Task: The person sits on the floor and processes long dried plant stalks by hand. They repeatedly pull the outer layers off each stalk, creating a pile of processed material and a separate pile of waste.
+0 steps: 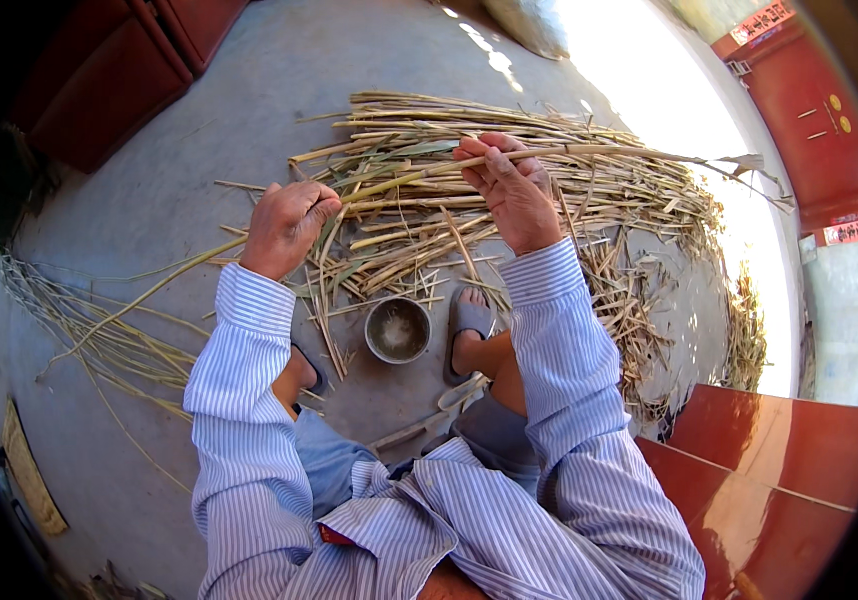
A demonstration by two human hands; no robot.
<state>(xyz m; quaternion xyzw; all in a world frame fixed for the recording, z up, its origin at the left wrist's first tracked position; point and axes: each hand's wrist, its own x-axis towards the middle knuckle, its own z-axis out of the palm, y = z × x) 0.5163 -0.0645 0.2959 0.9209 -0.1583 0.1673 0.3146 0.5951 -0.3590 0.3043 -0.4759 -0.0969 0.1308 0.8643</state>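
The left hand [287, 225] is clenched around a long pale-green reed stalk [399, 182], and the right hand [511, 190] pinches the same stalk further along, fingertips closed on it, so the stalk spans between them, raised above the heap and running on toward three o'clock, where a dry leaf hangs at its tip. Below and beyond the hands, from about twelve to four o'clock, lies a broad pile of dry yellow stalks and leaf husks [559, 215] on the grey concrete floor [199, 140]; at nine o'clock a thinner bundle of long bare pale stems [99, 330] lies apart, which I judge to be the finished share (much smaller than the heap, so most of the work looks left). A small round metal bowl [398, 329] stands at six o'clock from the hands, between the two grey sandals [469, 318]. Open floor spreads from ten to twelve o'clock, bounded by dark red wooden panels [109, 80]; at four o'clock a glossy red-brown step [779, 450] closes in near the right sleeve, so free swing is toward the left.
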